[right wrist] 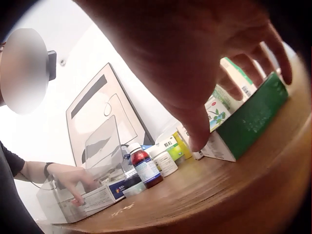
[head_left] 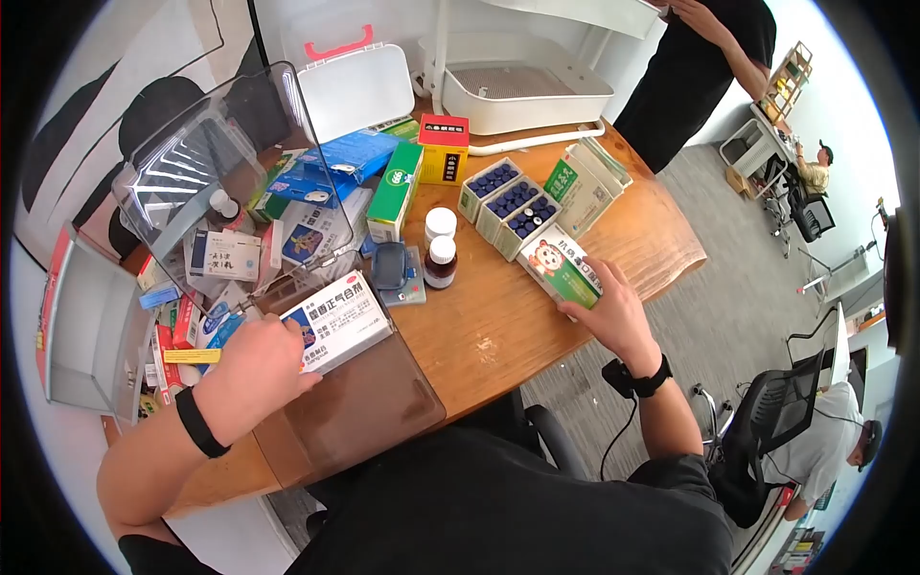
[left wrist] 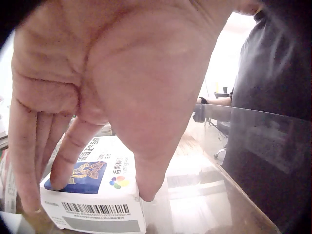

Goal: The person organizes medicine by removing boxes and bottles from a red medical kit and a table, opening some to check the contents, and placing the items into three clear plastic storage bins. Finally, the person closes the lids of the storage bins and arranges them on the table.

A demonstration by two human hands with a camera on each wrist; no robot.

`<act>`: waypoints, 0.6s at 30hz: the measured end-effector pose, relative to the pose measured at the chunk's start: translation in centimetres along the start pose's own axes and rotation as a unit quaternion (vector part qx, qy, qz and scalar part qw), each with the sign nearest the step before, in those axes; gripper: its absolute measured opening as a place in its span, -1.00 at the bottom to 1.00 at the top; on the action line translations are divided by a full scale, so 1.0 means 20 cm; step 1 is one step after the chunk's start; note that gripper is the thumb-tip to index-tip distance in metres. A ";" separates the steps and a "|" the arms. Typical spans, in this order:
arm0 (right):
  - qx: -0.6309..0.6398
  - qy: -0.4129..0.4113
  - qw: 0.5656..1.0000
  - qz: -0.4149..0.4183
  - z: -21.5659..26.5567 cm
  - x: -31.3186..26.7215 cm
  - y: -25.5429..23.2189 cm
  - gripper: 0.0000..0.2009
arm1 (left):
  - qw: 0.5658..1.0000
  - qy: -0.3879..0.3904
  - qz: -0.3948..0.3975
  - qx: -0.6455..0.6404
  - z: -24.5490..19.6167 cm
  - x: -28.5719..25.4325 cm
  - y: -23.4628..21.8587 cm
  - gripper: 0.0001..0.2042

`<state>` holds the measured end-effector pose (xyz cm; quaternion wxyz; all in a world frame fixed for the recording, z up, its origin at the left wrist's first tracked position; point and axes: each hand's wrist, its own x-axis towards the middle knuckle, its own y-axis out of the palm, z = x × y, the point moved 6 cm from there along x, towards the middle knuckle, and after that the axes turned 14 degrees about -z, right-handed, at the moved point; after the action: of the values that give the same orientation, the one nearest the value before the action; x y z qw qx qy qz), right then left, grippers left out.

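My left hand grips the near-left end of a white carton with dark print, which lies on a brown clear lid. In the left wrist view, the thumb and fingers of that hand straddle the carton, above its barcode side. My right hand holds a green-and-white box with a cartoon figure, down on the table beside small boxes of blue-capped vials. The right wrist view shows the thumb of this hand at one end of the box and the fingers over its far side.
Two white-capped bottles and a dark blue case stand mid-table. Behind are a green box, a red-yellow box and a white rack. At left, a clear-lidded bin adjoins piled medicine boxes. Other people are in the room.
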<state>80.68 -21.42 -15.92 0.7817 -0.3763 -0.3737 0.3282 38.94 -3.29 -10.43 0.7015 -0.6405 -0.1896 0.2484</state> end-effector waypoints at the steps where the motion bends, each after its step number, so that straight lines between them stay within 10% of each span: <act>1: -0.005 -0.015 1.000 -0.006 0.01 0.00 0.00 -0.21 | 1.000 0.009 -0.002 0.008 -0.01 0.00 0.00 -0.39; 7: 0.009 -0.179 0.980 -0.081 0.30 0.21 -0.05 -0.17 | 1.000 0.025 -0.005 0.008 -0.02 0.00 -0.04 -0.35; 13: -0.076 -0.077 0.994 0.031 0.42 0.48 0.21 -0.05 | 0.996 -0.001 -0.077 -0.045 -0.03 -0.09 -0.14 -0.43; 18: -0.071 -0.129 0.987 -0.058 0.34 0.50 0.27 -0.09 | 0.996 -0.012 -0.066 -0.056 0.04 -0.22 -0.14 -0.50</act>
<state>78.75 -8.45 -14.10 0.7161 -0.3627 -0.5150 0.3009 35.28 -5.39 -7.32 0.6768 -0.6619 -0.2538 0.1983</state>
